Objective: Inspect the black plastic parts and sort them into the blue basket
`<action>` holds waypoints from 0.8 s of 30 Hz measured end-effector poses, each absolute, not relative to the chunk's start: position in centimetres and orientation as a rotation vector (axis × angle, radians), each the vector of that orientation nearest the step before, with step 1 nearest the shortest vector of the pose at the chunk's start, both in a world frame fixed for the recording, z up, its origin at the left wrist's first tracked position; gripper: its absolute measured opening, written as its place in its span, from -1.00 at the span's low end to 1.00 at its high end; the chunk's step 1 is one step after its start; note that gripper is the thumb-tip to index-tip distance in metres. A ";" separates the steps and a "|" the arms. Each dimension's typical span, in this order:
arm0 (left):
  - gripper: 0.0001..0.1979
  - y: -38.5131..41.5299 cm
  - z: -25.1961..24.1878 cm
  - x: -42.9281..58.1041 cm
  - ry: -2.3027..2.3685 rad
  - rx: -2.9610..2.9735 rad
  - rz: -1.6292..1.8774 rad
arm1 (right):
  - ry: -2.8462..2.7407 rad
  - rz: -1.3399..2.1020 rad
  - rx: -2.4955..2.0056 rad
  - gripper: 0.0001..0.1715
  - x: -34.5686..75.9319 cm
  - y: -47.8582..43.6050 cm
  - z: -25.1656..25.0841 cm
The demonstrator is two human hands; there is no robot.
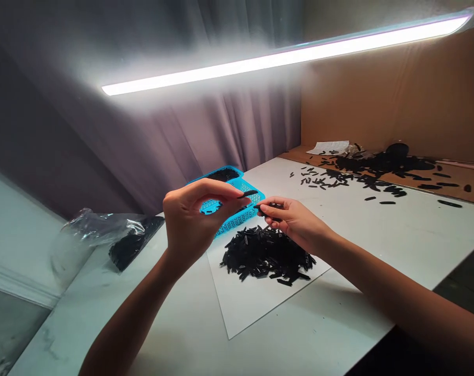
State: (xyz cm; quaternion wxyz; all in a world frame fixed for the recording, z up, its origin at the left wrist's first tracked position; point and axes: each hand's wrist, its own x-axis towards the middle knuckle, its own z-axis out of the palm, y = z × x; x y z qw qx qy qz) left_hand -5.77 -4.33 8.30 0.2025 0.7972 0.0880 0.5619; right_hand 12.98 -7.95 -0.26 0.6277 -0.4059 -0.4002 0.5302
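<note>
Between its thumb and fingertips, my left hand (199, 214) pinches a small flat black strip (249, 193), raised in front of the blue basket. My right hand (289, 216) is closed on some black pieces (271, 210), one of which sticks out past the thumb tip toward the left hand. Below both hands a heap of black strips (264, 256) lies on a white board (237, 313). The blue basket (232, 224), with pierced walls and black pieces in it, stands behind the left hand and is partly covered by it.
Loose black strips (331, 180) are scattered at the back right, near a larger black pile (385, 159) and a white paper (328, 148). A clear plastic bag (133, 235) with black contents lies at the left table edge. A bright tube light (284, 56) hangs above.
</note>
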 end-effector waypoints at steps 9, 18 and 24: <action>-0.82 -4.9 8.6 -6.0 0.202 2.255 1.633 | -0.938 1.201 -0.975 -0.69 12.8 -8.0 -0.2; -0.76 -5.5 8.8 -6.3 0.099 2.424 1.713 | -0.952 1.199 -0.951 -0.68 13.0 -7.8 -0.6; -0.72 -5.8 8.9 -6.4 0.042 2.433 1.702 | -0.934 1.207 -0.941 -0.66 13.0 -7.6 -0.8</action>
